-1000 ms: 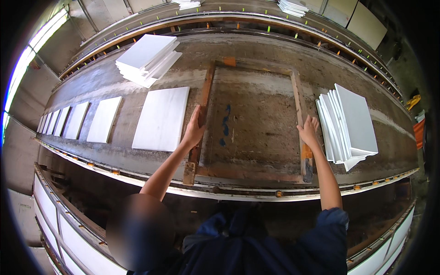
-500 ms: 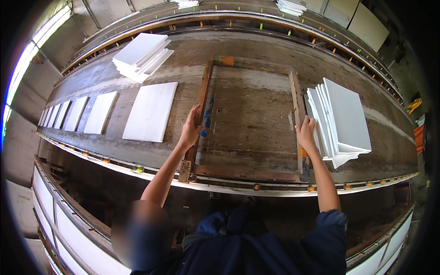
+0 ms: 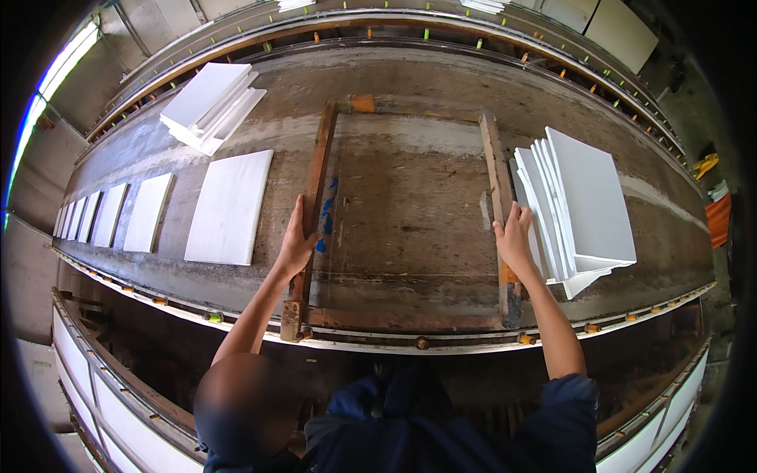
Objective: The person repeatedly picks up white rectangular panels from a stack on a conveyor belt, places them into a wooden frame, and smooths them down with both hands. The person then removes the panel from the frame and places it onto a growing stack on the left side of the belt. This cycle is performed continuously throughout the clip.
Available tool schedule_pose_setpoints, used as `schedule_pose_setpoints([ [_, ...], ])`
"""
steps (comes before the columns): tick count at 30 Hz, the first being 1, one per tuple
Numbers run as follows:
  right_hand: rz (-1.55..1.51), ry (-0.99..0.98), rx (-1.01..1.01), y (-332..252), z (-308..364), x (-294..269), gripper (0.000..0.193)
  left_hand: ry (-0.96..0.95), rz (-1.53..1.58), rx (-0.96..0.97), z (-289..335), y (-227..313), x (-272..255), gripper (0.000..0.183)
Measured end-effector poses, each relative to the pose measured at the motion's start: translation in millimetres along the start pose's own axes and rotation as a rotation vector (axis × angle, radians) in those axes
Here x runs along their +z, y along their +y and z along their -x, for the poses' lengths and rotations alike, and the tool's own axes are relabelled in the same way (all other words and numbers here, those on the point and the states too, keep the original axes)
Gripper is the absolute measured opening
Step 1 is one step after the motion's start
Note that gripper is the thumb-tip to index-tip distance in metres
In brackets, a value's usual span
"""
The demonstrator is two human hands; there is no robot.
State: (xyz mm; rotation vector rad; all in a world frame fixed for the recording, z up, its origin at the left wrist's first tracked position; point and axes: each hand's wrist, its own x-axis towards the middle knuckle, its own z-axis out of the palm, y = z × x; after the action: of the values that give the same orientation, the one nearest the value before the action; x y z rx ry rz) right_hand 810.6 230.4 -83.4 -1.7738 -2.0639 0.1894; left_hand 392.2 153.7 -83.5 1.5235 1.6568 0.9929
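Note:
A rectangular wooden screen frame [image 3: 318,158] lies on the long brown bench [image 3: 378,59], which shows through its middle. Blue patches mark the inner side of its left bar. My left hand [image 3: 296,246] is closed around that left bar, thumb toward the blue patches. On the opposite bar, my right hand [image 3: 516,243] grips with bent fingers, partly hiding the wood. Just right of it stands a leaning stack of white panels [image 3: 591,193], close to my fingers. One flat white panel [image 3: 229,206] lies left of the frame, apart from my left hand.
A row of several white panels [image 3: 148,213] runs leftward along the bench. Another white stack [image 3: 206,98] sits at the far left. Along the near bench edge runs a pale rail [image 3: 378,346] with orange and green pegs. A second bench [image 3: 260,34] stands beyond.
The whole view has shifted, so the bench and everything on it appear lower and farther left. Both hands keep their hold, and the frame stays in place among the panels.

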Motion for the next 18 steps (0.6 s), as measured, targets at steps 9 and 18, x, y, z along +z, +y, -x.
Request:
schedule_pose_setpoints([
  [9, 0.112, -0.017, 0.067, -10.0, 8.2, -13.4, 0.057, 0.109, -0.812, 0.149, 8.2, 35.9, 18.7, 0.080],
  [18, -0.226, 0.181, -0.174, -24.8, 46.7, -148.3, 0.030, -0.075, -0.171, 0.547, -56.6, 171.5, 139.3, 0.064],
])
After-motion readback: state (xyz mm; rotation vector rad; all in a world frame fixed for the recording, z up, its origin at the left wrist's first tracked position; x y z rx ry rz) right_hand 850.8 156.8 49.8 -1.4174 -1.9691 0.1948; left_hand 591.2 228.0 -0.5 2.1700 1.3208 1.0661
